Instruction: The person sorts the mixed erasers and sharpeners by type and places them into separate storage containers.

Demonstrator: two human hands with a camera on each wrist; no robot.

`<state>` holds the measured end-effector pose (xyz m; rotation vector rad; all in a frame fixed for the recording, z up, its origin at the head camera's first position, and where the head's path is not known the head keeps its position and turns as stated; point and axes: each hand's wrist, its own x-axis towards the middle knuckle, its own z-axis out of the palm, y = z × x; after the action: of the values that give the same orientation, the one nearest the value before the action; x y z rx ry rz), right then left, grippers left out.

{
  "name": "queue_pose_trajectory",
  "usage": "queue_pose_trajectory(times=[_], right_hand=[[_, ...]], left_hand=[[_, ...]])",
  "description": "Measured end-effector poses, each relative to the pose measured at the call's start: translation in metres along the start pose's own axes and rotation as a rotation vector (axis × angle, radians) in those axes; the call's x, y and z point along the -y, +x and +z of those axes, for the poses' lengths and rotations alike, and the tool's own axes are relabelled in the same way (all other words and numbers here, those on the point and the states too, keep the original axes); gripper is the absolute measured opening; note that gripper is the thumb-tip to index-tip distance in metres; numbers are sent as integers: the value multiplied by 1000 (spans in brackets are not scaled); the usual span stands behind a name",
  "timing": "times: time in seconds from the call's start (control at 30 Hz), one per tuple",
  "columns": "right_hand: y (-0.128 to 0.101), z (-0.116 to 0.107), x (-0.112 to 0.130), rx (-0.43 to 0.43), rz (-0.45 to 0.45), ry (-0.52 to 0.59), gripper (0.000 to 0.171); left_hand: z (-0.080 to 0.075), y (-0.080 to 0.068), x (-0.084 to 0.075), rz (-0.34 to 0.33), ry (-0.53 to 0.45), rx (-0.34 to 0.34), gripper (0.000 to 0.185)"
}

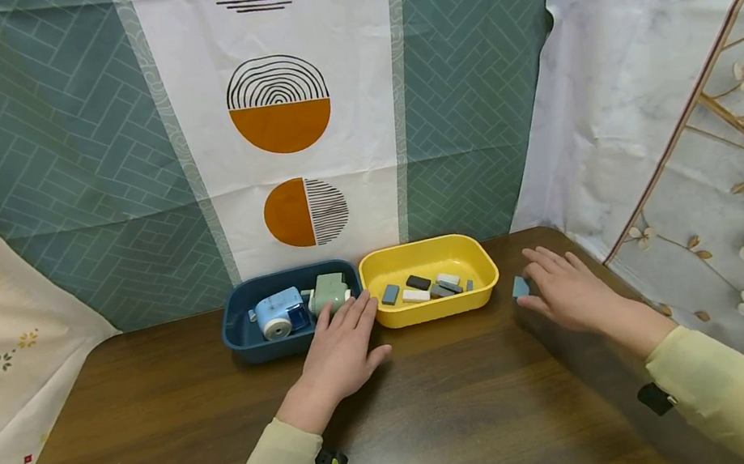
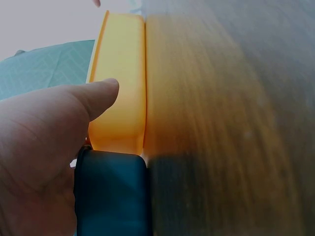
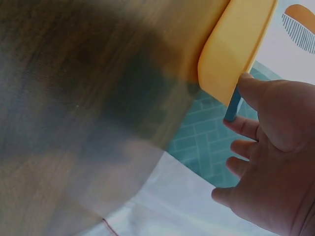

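Observation:
My right hand (image 1: 566, 288) pinches a small blue-green eraser (image 1: 520, 287) between thumb and index finger, to the right of the yellow bin (image 1: 492, 290). In the right wrist view, the eraser (image 3: 233, 105) is held by its ends, with the other fingers spread. My left hand (image 1: 342, 352) has its fingers extended where the two bins meet. Those fingers lie over the right end of the navy bin (image 1: 267, 354) and the left edge of the yellow one. Several small blocks, white, black and blue-grey, lie in the yellow bin, among them a black block (image 1: 417, 283).
A light-blue pencil sharpener (image 1: 280, 310) and a green one (image 1: 328, 290) sit in the navy bin. Both bins stand side by side at the back of the brown wooden table (image 1: 157, 448). Patterned cloth (image 1: 358, 103) hangs behind, with more cloth at both sides.

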<state>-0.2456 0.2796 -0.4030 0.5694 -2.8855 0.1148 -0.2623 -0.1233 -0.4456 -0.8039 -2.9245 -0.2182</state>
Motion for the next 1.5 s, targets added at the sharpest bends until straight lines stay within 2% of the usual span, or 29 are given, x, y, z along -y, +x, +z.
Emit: queue_pose_trajectory(times=[0.97,1.5], right_hand=[[14,-16,9,-22,-4,19,42],[23,-13,15,-1,13,44,42]], left_hand=[[-1,0,0,-1,15,3,84],[1,0,0,4,5,-11,84]])
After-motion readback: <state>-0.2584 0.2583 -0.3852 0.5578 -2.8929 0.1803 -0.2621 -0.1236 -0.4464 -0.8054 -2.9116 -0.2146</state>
